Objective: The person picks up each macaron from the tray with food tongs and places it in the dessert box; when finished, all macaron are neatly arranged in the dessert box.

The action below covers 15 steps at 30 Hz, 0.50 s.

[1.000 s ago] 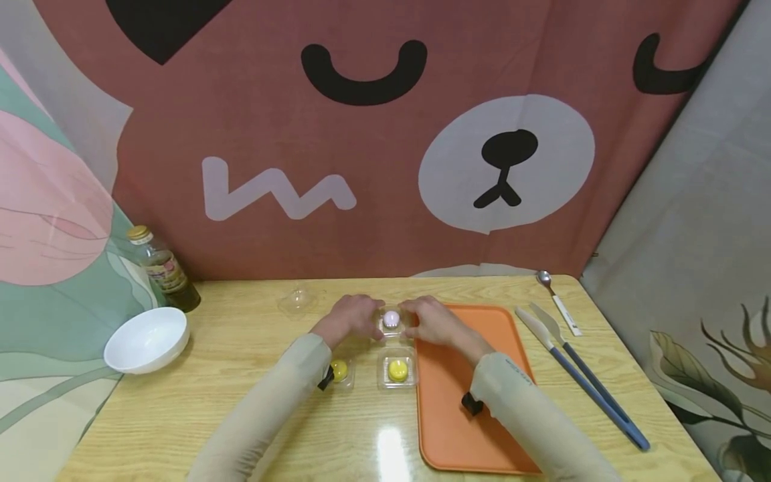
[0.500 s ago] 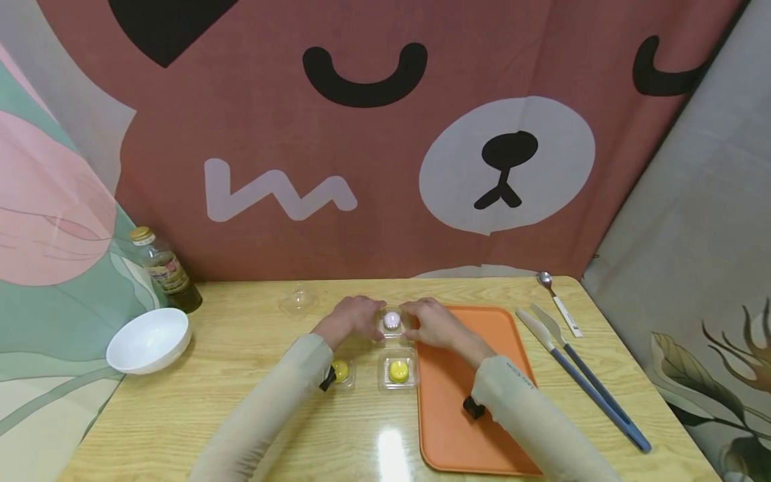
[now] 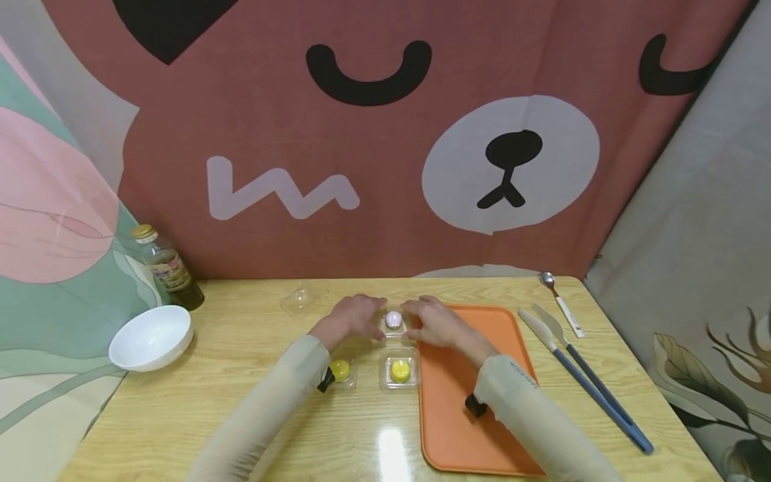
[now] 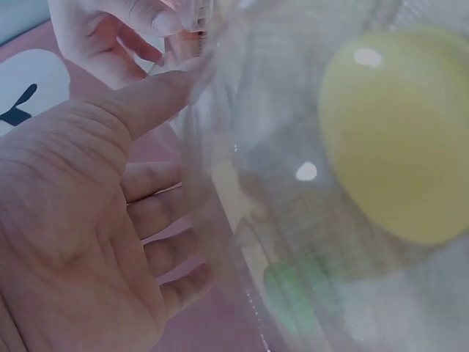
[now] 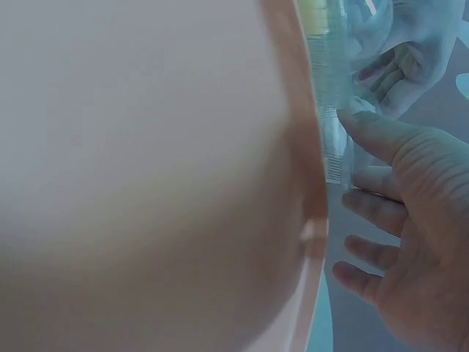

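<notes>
In the head view, a small clear plastic box with a round pale lilac piece in it sits between both hands. My left hand is at its left side, thumb in front and fingers farther back. Mirroring it on the right is my right hand, over the edge of the orange tray. Both wrist views show extended thumbs right at clear plastic and the other fingers loosely spread. Nearer stands a second clear box with a yellow round piece; another yellow piece is partly hidden by the left wrist.
A clear domed plastic piece lies at the back. On the left are a white bowl and a bottle of dark liquid. Tongs and a spoon lie right of the tray. A green shape shows through plastic.
The head view has shifted very slightly. Both hands stay at the sides of the box with the lilac piece, and the objects keep their places.
</notes>
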Available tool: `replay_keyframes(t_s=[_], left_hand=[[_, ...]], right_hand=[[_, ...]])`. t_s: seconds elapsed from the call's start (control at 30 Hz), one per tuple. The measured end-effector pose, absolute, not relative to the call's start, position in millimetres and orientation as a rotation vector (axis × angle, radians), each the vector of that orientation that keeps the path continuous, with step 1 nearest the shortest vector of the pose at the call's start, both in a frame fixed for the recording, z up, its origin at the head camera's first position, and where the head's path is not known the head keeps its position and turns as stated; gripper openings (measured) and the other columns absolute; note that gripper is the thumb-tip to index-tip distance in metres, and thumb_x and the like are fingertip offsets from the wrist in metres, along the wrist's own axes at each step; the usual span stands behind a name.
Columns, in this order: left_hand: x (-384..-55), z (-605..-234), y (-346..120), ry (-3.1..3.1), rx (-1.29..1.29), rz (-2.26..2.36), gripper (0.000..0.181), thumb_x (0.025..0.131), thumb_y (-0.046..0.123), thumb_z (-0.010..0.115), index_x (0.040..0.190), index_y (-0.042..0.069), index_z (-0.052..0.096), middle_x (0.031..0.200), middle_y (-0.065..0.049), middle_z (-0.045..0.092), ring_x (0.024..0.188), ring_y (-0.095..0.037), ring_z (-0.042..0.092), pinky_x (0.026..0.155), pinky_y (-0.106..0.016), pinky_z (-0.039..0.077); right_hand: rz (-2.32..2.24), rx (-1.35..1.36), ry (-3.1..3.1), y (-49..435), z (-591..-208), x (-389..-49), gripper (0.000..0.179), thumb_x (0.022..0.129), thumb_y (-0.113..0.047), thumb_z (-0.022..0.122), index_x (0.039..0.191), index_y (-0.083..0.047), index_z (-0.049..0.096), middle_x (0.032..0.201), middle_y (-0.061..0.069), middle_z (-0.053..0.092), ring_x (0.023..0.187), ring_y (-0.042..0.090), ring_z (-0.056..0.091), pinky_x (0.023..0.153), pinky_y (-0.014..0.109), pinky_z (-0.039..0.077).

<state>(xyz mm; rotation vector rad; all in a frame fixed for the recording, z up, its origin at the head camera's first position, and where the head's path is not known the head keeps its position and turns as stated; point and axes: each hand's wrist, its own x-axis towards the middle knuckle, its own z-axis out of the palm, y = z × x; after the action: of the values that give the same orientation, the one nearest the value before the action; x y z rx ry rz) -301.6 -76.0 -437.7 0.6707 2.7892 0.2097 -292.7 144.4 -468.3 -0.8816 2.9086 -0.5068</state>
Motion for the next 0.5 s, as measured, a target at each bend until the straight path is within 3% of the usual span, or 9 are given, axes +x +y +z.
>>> replay_keyframes(t_s=[0.3, 0.5], left_hand=[[-301.3, -418.3, -119.5, 2.821, 0.648, 0.489, 0.082, 0.089, 0.044, 0.076, 0.157, 0.015, 0.04, 0.157, -0.008, 0.048, 0.144, -0.033, 0.046, 0.117, -0.052, 0.041], [-314.2, -406.5, -176.2, 2.926, 0.531, 0.622, 0.081, 0.094, 0.048, 0.068, 0.158, 0.011, 0.036, 0.162, -0.013, 0.04, 0.148, -0.038, 0.039, 0.118, -0.059, 0.037]], right_hand=[[-0.549, -1.013, 2.893, 129.6, -454.0, -293.8, 0.063, 0.098, -0.042, 0.065, 0.145, -0.002, 0.053, 0.149, 0.016, 0.055, 0.142, 0.046, 0.044, 0.121, 0.057, 0.033], [-0.525, -1.054, 2.88, 101.5, -445.7, -294.8, 0.063, 0.096, -0.041, 0.068, 0.145, -0.003, 0.055, 0.147, 0.015, 0.058, 0.143, 0.04, 0.046, 0.124, 0.051, 0.031]])
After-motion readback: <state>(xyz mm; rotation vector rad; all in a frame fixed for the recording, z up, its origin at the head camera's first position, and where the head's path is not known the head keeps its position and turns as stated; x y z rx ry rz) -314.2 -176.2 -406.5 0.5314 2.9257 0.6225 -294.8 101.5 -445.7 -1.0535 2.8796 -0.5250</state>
